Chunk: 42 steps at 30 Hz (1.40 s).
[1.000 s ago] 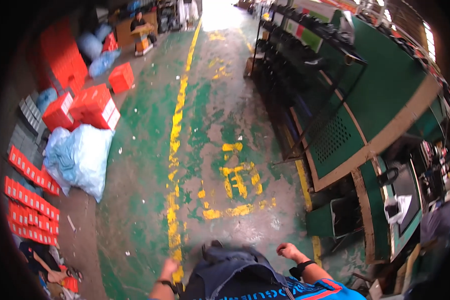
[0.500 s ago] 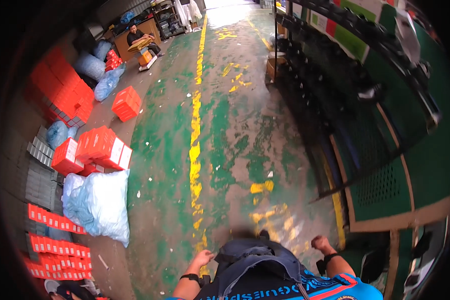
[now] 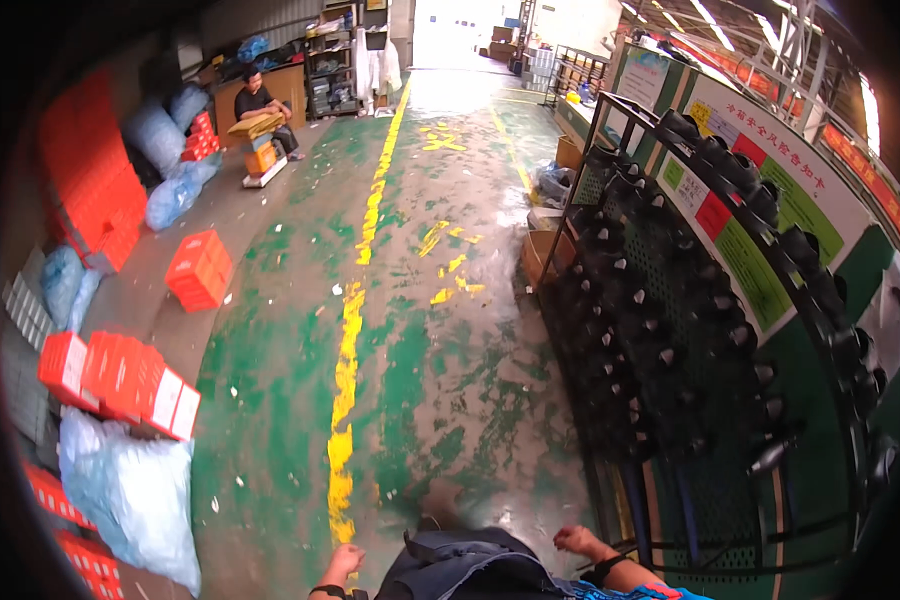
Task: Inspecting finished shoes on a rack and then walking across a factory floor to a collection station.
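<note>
My left hand [image 3: 345, 561] hangs low at the bottom of the view, fingers loosely curled with nothing seen in them. On the other side of my body, my right hand [image 3: 576, 541] is also loosely curled and appears to hold nothing. Each wrist wears a dark band. A bunched dark cloth [image 3: 460, 562] covers my front between the hands. Neither hand touches anything; the right is nearest to a tall rack [image 3: 642, 520] lined with black shoe-like items [image 3: 610, 290].
A yellow line [image 3: 345, 370] runs along the worn green floor [image 3: 270, 400]. Orange boxes [image 3: 130, 380] and a pale plastic bag [image 3: 140, 495] stand on the left. Farther off, a person [image 3: 255, 100] sits by a small platform scale [image 3: 263, 165]. A cardboard box [image 3: 545, 255] stands beside the rack.
My view has tilted up and moved forward along the floor. The left-hand boxes and bag have shifted toward the lower left. More of the rack shows; both hands sit lower.
</note>
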Tool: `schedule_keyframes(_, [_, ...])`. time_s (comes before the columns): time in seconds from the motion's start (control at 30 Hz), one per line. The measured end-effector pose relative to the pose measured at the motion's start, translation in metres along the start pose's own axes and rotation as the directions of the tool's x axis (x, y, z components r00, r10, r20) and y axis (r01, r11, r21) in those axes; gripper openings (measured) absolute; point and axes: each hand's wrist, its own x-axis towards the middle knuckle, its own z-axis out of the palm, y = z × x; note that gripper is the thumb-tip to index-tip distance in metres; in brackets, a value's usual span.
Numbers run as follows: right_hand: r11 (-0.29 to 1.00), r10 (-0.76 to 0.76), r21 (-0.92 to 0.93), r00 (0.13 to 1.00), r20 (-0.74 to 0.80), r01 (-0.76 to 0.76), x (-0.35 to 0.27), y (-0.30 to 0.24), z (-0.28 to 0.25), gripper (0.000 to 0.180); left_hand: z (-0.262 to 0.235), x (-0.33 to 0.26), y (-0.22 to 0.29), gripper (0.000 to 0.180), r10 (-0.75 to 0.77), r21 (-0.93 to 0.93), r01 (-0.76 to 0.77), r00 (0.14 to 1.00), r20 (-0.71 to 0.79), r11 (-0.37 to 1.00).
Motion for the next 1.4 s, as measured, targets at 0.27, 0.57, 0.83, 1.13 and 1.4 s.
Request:
schedule_keyframes(0.27, [0.984,-0.105,-0.139,0.991,0.086,0.116,0.203,-0.042,-0.075,0.040,-0.070,0.121,0.418,0.026,0.369,-0.054,-0.381,0.916,-0.157,0.923])
schedule_keyframes(0.57, [0.993,0.103,0.085,0.938,-0.332,-0.079,0.448,-0.254,-0.428,0.022,-0.041,0.222,0.677,0.022,0.457,-0.069,-0.453,0.888,0.052,0.889])
schedule_keyframes(0.83, [0.993,-0.069,0.049,0.881,-0.467,0.104,0.641,-0.490,-0.603,0.022,-0.122,0.376,0.872,0.020,0.421,0.211,-0.412,0.907,-0.001,0.886])
schedule_keyframes(1.13, [0.991,0.131,-0.022,0.989,-0.061,-0.133,0.776,-0.595,-0.601,0.042,-0.244,0.591,1.244,0.026,0.301,0.023,-0.301,0.953,-0.006,0.953])
schedule_keyframes(1.4, [0.881,0.125,0.442,0.984,0.128,-0.169,1.015,-0.664,-0.748,0.020,-0.243,0.710,1.493,0.016,0.411,-0.017,-0.411,0.910,0.044,0.912])
